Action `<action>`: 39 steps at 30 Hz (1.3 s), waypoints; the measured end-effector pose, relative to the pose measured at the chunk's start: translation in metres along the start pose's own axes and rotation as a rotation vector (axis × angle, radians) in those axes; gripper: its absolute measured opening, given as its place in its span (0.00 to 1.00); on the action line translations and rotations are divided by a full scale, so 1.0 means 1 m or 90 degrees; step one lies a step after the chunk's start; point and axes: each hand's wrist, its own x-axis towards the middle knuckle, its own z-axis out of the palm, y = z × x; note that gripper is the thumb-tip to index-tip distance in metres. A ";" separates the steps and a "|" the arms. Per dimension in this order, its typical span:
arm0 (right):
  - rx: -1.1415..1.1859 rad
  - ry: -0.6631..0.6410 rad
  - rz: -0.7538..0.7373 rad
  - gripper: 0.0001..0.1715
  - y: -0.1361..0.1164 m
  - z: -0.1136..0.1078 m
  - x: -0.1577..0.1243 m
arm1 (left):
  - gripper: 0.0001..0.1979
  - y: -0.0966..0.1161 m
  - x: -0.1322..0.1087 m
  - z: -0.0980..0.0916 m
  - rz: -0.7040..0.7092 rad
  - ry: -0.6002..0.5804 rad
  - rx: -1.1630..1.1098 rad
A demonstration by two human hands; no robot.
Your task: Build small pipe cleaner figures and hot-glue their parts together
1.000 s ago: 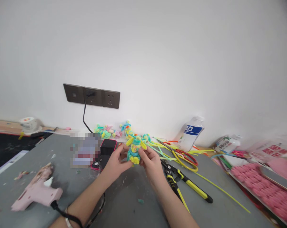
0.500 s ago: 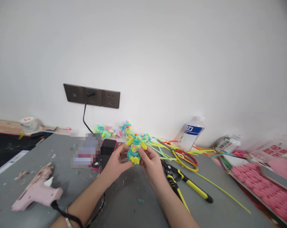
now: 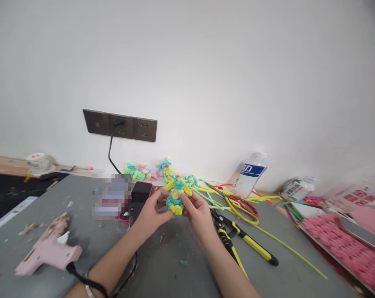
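A small pipe-cleaner figure [image 3: 176, 198] in turquoise and yellow, with yellow ear-like loops at its top, is held upright above the grey table. My left hand [image 3: 156, 210] grips its left side between thumb and fingers. On the opposite side, the thumb and fingers of my right hand [image 3: 196, 211] pinch it. Fingertips behind the figure are partly hidden. Just beyond it, more pipe-cleaner figures [image 3: 139, 171] lie along the wall. Loose pipe cleaners [image 3: 268, 197] in green, yellow and orange spread out to the right.
Black-and-yellow pliers [image 3: 237, 231] lie right of my right hand, near scissors [image 3: 245, 207]. A pink glue gun [image 3: 49, 252] rests at left, its cord passing my left forearm. A white bottle [image 3: 249, 174] stands by the wall. Pink knitted material [image 3: 342, 244] sits far right.
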 end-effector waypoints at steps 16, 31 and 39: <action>-0.003 0.005 0.004 0.23 0.001 0.000 0.000 | 0.11 0.002 0.000 0.000 -0.007 -0.002 0.010; -0.002 -0.001 0.002 0.23 0.001 0.000 0.000 | 0.11 0.002 0.000 0.001 -0.002 -0.002 0.003; -0.006 -0.001 -0.004 0.22 0.000 -0.002 0.000 | 0.11 0.004 -0.001 0.002 -0.025 0.001 -0.009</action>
